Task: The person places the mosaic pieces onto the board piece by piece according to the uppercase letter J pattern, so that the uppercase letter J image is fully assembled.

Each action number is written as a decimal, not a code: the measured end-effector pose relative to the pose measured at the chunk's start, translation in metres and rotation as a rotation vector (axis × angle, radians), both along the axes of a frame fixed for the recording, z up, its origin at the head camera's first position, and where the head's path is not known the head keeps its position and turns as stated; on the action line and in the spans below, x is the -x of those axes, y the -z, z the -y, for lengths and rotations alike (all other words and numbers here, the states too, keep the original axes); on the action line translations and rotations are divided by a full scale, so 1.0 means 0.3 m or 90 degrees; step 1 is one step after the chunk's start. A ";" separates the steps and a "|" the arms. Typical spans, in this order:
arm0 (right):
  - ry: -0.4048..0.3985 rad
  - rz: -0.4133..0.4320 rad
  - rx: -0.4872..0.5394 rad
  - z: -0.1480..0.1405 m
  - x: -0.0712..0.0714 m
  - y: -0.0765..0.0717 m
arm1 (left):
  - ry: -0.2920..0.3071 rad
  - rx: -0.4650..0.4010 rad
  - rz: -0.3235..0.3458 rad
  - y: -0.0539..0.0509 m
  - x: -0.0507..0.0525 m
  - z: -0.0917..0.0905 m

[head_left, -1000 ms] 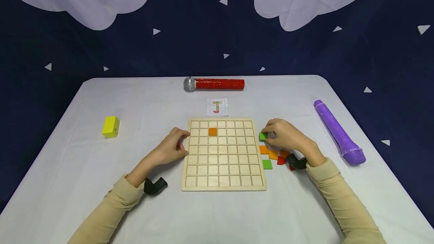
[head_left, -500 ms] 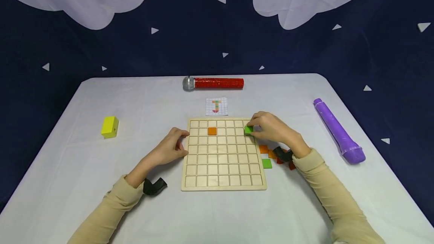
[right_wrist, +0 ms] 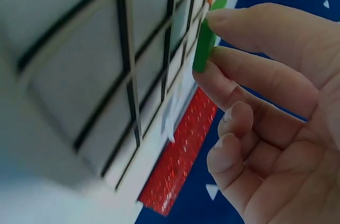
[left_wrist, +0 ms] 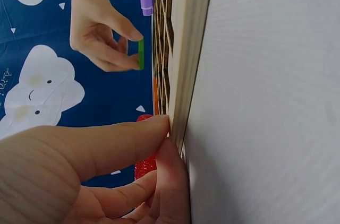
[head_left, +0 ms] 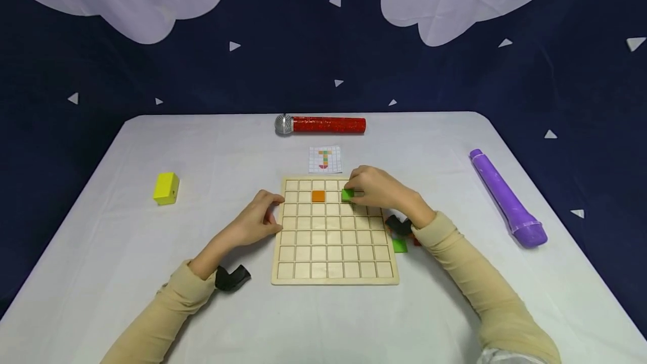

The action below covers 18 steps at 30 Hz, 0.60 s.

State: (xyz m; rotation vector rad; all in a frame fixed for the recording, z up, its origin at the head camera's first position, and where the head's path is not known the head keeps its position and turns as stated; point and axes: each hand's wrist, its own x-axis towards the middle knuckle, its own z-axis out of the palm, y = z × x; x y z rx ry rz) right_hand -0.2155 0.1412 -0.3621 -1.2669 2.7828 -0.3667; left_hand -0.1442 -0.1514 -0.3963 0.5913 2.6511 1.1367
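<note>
A pale wooden grid board (head_left: 333, 282) lies flat on the table. One orange square tile (head_left: 318, 196) sits in a cell of its second row. At the board's left edge is my left hand (head_left: 251, 219), thumb and index fingertips set apart and touching the rim; the left wrist view shows that contact up close. My right hand (head_left: 381, 190) pinches a green square tile (right_wrist: 207, 35) between thumb and fingers, over the board's upper part, to the right of the orange tile. In the right wrist view this tile is tilted and looks raised off the grid.
A small card (head_left: 325, 159) with a coloured J pattern lies behind the board, before a red microphone (head_left: 328, 124). A purple microphone (head_left: 507, 198) lies right, a yellow block (head_left: 165, 189) left. Another green tile (head_left: 400, 245) and partly hidden pieces lie beneath the right forearm.
My right hand has brought the green tile leftward from beside the board to above its second row. The left hand stays at the board's edge.
</note>
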 end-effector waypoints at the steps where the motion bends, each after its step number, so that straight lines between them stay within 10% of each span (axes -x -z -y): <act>1: -0.005 0.001 -0.003 0.009 0.001 0.002 | 0.000 0.000 -0.001 0.000 0.000 -0.001; 18: -0.019 0.011 -0.041 0.096 0.013 0.013 | 0.000 0.002 -0.005 0.007 0.001 0.003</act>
